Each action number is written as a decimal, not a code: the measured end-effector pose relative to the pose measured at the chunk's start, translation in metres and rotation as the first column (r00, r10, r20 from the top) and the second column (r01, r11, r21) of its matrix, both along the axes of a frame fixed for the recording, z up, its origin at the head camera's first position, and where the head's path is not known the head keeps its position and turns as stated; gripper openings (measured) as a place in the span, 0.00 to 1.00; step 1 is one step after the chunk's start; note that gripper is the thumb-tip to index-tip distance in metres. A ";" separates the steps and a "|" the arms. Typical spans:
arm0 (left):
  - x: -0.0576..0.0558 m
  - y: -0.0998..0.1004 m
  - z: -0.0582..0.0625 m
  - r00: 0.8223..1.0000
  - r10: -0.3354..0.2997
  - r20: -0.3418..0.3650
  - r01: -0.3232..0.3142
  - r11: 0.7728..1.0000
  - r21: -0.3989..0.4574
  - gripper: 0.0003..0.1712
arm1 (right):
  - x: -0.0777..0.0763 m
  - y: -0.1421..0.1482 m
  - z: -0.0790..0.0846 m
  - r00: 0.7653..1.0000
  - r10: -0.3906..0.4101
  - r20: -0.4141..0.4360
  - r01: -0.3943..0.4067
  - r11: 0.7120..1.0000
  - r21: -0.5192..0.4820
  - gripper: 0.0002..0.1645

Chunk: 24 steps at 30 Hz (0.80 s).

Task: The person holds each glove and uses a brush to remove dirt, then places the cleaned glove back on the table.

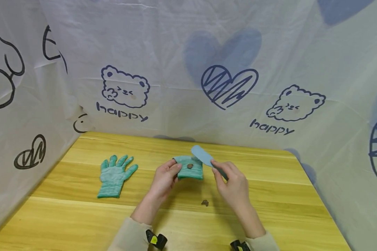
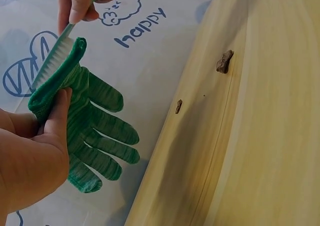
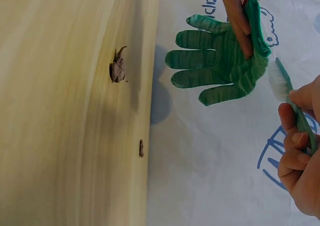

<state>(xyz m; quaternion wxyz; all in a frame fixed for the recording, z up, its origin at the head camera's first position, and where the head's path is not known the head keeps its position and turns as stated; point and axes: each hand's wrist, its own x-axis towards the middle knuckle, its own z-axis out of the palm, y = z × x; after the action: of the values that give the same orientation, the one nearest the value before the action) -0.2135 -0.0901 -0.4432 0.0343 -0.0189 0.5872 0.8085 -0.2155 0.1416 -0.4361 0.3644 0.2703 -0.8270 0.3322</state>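
- The work is looking partway along: one green glove point(image 1: 194, 173) is undergoing a brushing, and a brown lump point(image 1: 190, 166) is sitting on its cuff in the head view, so by my judgement that glove is needing more strokes.
- Part of the loosening is seeming done, since a brown clump point(image 1: 205, 202) is lying on the counter point(image 1: 286, 209) and the wrist views are showing a smaller brown flake point(image 2: 178, 106) there too, well apart from the clump; I am only inferring that these are coming from the glove.
- The left hand point(image 1: 164, 177) is pinching the glove by its cuff and holding it up above the counter, the glove's fingers extending away from the cuff in the wrist views.
- The right hand point(image 1: 234, 183) is gripping the handle of a blue-green brush point(image 1: 201, 156), whose white bristles are facing the cuff from close by; whether they are pressing on the fabric, I cannot tell.
- A second green glove point(image 1: 117, 176) is lying flat on the counter, left of the hands, its fingers spreading; no brown lump is showing on its upper face, but whether it is awaiting brushing or being finished with, I cannot tell.
- No box, bowl or tray is appearing in the views; the brown bits are resting directly on the wood, and the inside of the held glove is not showing clearly enough for telling what it is containing.
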 end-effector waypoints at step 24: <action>-0.001 -0.005 0.002 0.999 0.044 0.033 -0.043 0.999 -0.011 0.32 | 0.004 -0.008 -0.004 0.993 0.108 0.050 -0.112 0.989 0.092 0.17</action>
<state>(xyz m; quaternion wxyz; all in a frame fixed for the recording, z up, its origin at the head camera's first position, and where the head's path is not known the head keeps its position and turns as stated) -0.2145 -0.0947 -0.4415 0.0262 -0.0451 0.5901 0.8056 -0.2111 0.1334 -0.4403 0.3137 0.3252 -0.8335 0.3181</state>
